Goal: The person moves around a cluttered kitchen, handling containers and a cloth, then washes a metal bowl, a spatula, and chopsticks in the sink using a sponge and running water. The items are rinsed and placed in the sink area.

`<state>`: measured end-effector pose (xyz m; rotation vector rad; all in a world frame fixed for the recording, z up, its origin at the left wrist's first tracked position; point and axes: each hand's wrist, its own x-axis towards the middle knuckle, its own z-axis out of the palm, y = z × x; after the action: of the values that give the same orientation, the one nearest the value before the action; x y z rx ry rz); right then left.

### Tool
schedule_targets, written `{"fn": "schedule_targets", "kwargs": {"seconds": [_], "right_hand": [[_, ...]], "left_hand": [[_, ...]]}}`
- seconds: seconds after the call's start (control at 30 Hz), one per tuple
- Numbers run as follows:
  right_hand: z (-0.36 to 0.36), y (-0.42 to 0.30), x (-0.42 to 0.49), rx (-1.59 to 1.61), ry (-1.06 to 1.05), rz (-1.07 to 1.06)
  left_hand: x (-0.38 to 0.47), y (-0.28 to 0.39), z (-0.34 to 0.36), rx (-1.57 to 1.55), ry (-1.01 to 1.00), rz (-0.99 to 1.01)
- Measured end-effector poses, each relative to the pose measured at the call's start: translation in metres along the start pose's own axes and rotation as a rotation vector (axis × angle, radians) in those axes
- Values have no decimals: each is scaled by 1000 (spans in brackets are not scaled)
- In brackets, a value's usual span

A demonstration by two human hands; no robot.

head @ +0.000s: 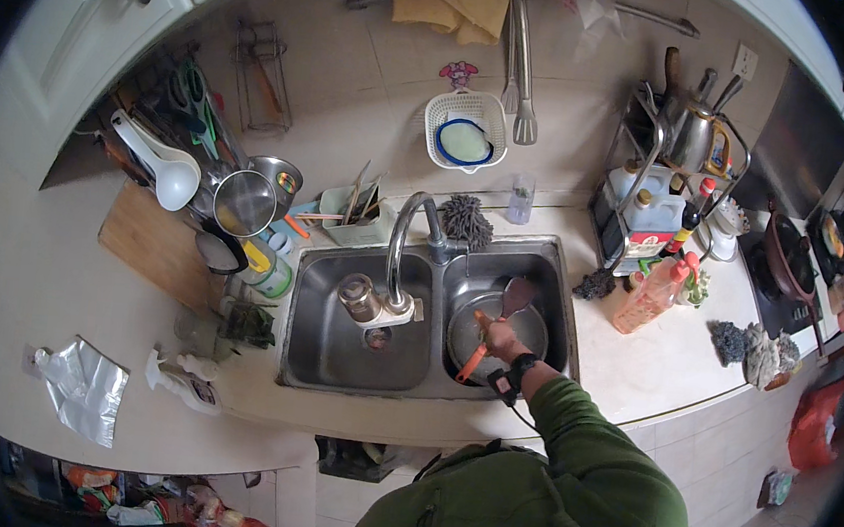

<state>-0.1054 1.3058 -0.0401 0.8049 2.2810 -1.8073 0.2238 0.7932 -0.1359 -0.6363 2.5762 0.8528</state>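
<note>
My right hand [500,338] reaches into the right basin [565,306] of a steel double sink. It grips a spatula [518,297] with a dark reddish-brown blade and an orange handle. The blade points to the back of the basin, and the handle end juts out below my fingers. Beneath the hand lies a round grey pan [535,332], partly hidden by my hand and the spatula. A dark band and a small device sit at my right wrist. My left hand is out of view.
A curved chrome faucet [396,246] hangs over the left basin [318,337]. Behind the sink stand a utensil holder [354,220], a grey microfiber scrubber [466,221] and a clear cup [521,201]. On the right are a pink bottle [649,295] and a metal rack [606,219]; a spray bottle [182,385] lies at left.
</note>
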Motion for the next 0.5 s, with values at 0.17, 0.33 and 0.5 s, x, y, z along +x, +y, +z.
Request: {"fn": "schedule_targets", "kwargs": {"seconds": [0.17, 0.33, 0.5], "right_hand": [[-47, -159, -36, -527, 60, -458], [-83, -310, 3, -575, 565, -1278], [-87, -342, 74, -1341, 557, -930]], "left_hand": [[-31, -10, 8, -23, 135, -38], [-48, 15, -21, -611, 413, -38], [-13, 83, -70, -533, 578, 147]]}}
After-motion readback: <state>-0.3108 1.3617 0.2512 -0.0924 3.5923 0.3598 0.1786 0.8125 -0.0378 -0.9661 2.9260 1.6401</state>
